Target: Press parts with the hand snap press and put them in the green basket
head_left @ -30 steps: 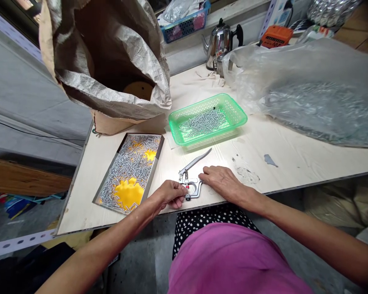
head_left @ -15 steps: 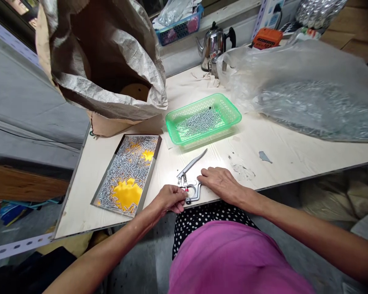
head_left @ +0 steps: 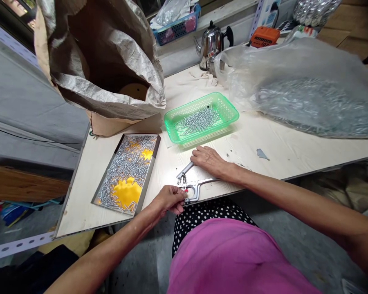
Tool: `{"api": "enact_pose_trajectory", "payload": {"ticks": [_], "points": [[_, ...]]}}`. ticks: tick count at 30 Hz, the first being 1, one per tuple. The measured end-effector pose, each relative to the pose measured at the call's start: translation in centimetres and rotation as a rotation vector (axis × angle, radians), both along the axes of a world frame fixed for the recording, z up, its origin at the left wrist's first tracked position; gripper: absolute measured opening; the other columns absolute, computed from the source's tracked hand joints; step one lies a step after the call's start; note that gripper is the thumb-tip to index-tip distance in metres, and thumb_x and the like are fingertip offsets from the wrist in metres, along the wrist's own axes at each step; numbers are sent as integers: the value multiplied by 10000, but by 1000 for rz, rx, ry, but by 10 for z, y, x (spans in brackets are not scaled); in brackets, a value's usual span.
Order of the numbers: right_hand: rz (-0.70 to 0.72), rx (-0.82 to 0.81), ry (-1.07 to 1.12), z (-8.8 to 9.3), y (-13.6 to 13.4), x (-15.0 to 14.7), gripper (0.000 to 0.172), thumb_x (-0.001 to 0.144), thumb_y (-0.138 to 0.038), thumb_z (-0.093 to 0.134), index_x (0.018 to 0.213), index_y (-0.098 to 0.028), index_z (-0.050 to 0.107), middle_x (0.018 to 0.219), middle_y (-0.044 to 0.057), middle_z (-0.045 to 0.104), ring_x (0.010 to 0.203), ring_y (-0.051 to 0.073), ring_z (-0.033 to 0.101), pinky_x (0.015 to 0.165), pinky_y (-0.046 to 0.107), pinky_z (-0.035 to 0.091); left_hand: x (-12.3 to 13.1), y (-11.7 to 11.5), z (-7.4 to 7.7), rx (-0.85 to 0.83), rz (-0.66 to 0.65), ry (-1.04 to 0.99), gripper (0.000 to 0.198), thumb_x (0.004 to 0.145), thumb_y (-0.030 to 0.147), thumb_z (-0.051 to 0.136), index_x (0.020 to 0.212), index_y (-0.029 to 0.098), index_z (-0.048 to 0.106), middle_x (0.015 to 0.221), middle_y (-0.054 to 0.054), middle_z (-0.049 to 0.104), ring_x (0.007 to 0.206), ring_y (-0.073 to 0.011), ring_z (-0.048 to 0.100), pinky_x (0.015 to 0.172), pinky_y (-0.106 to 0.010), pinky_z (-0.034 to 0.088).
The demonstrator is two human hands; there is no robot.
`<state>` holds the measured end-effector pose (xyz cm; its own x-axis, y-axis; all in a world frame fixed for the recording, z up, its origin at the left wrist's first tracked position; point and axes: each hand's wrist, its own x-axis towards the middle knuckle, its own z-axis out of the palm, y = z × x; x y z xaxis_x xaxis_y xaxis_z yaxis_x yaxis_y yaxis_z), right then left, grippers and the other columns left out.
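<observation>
Metal snap-fastener pliers (head_left: 195,188) lie on the table near its front edge, with a spring and a red bit by the jaws. My right hand (head_left: 211,161) is closed over the upper handle and hides its far end; the lower handle runs under the wrist. My left hand (head_left: 171,199) is pinched at the jaws, and whatever is between its fingertips is too small to make out. To its left a shallow tray (head_left: 150,178) holds many small silvery metal pieces on a yellow bottom. Beyond the pliers a green plastic basket (head_left: 175,141) contains more such pieces.
A large open woven sack (head_left: 135,102) stands at the back left. At the back right lies a clear plastic bag (head_left: 294,61) of metal pieces. A steel kettle (head_left: 211,45), an orange box (head_left: 264,37) and a blue basket (head_left: 171,34) stand along the back.
My right hand has moved up and away from beside the pliers' jaws onto the upper handle, which now sits under its fingers. My left hand stays at the jaws.
</observation>
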<state>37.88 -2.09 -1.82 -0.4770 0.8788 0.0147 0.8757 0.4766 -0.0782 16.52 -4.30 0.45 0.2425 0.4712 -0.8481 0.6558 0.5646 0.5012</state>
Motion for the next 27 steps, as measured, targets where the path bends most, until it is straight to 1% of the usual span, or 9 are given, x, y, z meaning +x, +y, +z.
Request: {"api": "enact_pose_trajectory", "payload": {"ticks": [3,7,13,15,17,18,20,23,27], "points": [[56,35,-31,-3,6,4,191,970,-177,448,919,-156,631,915,67,617,943,221,458,746,344,290,1,0,1,-13,2,1,288,767,348,735,678,135,562,492,49,565,385,-72,541,419,-183,440],[61,28,-37,-2,5,2,187,966,-177,461,921,-145,640,919,76,617,954,225,467,753,347,303,0,0,0,-14,2,6,303,761,371,741,683,136,567,489,38,578,389,-77,545,425,-186,439],[64,-77,72,1,-3,11,189,950,-232,502,951,-135,665,958,104,621,962,239,495,795,350,367,1,-1,-1,-1,24,26,270,781,341,726,707,133,572,500,47,575,400,-77,561,425,-177,441],[85,-129,201,3,-10,21,305,925,-341,563,1125,-121,631,1021,119,617,976,242,501,820,347,396,2,-2,-1,-2,27,32,231,807,304,699,717,133,572,505,48,577,398,-77,563,419,-175,441],[118,-175,309,3,-18,31,607,853,-449,648,1327,-100,499,1104,137,604,1010,251,503,842,350,420,2,-2,-2,-5,26,31,219,808,294,697,721,134,576,506,48,579,396,-79,562,419,-177,444],[126,-194,331,3,-21,35,745,807,-481,691,1387,-93,431,1151,148,592,1036,261,502,858,359,427,1,-1,-2,-6,24,29,227,799,304,707,720,134,578,504,46,580,394,-80,560,421,-180,447],[100,-212,309,2,-27,41,909,714,-509,761,1425,-96,374,1249,171,554,1098,293,489,905,394,425,1,-1,-2,-6,21,22,252,778,331,729,716,136,583,502,43,583,393,-80,556,427,-183,449],[26,-191,225,0,-32,44,981,629,-563,791,1389,-77,406,1325,210,497,1163,342,458,972,447,392,0,0,-3,-9,17,12,264,761,350,742,722,136,592,507,40,588,400,-78,555,434,-182,449],[14,-111,171,1,-38,43,859,641,-551,782,1311,-109,474,1271,185,524,1143,340,463,967,457,378,3,1,-4,-7,12,18,248,763,336,736,730,133,597,511,40,582,406,-79,549,444,-189,449]]}}
